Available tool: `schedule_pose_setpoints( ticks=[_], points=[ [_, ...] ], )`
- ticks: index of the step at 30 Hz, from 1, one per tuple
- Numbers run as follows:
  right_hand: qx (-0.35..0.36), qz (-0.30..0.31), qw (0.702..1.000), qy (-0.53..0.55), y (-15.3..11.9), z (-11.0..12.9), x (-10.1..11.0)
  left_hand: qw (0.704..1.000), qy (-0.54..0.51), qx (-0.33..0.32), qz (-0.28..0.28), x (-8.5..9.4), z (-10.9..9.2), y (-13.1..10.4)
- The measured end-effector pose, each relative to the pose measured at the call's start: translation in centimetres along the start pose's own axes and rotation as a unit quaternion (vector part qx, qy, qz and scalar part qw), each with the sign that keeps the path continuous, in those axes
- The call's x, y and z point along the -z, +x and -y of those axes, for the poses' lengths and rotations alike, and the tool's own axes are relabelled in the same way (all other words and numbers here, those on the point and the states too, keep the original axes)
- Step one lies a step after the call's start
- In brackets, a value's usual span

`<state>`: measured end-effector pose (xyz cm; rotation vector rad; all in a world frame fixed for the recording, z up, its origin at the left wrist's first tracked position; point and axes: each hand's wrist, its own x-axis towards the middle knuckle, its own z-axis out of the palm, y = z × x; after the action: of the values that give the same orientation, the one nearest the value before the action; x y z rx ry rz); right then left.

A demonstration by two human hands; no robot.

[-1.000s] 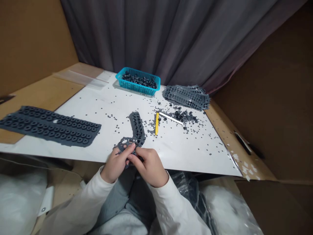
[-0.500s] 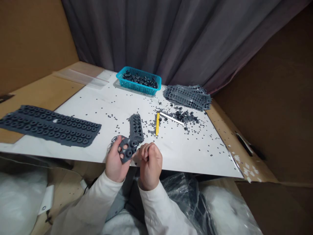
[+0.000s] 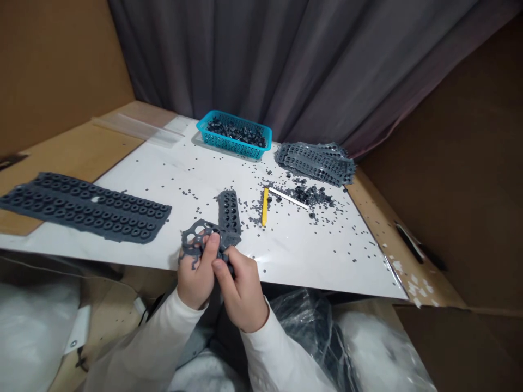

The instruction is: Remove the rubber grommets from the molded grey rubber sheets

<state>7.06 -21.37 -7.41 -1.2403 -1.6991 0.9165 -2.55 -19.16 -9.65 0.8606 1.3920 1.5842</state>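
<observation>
My left hand (image 3: 196, 280) is closed on a dark grey rubber sheet piece (image 3: 195, 238) with round holes, its thumb pressed on top. Beside it, my right hand (image 3: 244, 286) grips the same piece's right end, with thumb and fingers around ring-shaped parts largely hidden by the hands. Just beyond, a narrow strip with two rows of holes (image 3: 229, 211) lies on the white tabletop (image 3: 294, 253); whether it is joined to the held piece I cannot tell. To the left rests a large rubber sheet (image 3: 102, 209) covered with raised rings.
A blue basket (image 3: 232, 146) of small dark parts stands at the back. Right of it are stacked perforated sheets (image 3: 316, 163) and a pile of dark bits (image 3: 312, 194). A yellow stick (image 3: 265, 207) and a white strip (image 3: 289, 198) lie mid-table among scattered discs.
My right hand has come left and turned from a closed fist to a grip on the rubber piece. The left thumb has shifted over it, and the piece has tilted.
</observation>
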Motion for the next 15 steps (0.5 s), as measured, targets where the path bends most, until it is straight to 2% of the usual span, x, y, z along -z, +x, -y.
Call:
schedule_pose_setpoints(
  ticks=[3, 6, 10, 13, 15],
  points=[
    [-0.017, 0.013, 0.994, 0.108, 0.1, -0.4, 0.0, 0.983, -0.125, 0.130, 0.021, -0.3, -1.1, 0.1],
    [-0.054, -0.019, 0.956, 0.288, 0.2, -1.4, -0.8, 0.926, -0.265, 0.266, 0.027, -0.8, -2.3, 0.3],
    [-0.117, -0.100, 0.867, 0.474, 0.5, -2.2, -2.6, 0.875, -0.347, 0.335, 0.023, -1.2, -2.8, 0.8],
    [-0.138, -0.143, 0.826, 0.527, 1.0, -1.8, -2.8, 0.842, -0.396, 0.365, 0.029, -1.3, -2.6, 1.2],
    [-0.133, -0.164, 0.807, 0.552, 1.3, -1.3, -2.5, 0.832, -0.414, 0.368, 0.024, -1.2, -2.4, 1.3]
  ],
)
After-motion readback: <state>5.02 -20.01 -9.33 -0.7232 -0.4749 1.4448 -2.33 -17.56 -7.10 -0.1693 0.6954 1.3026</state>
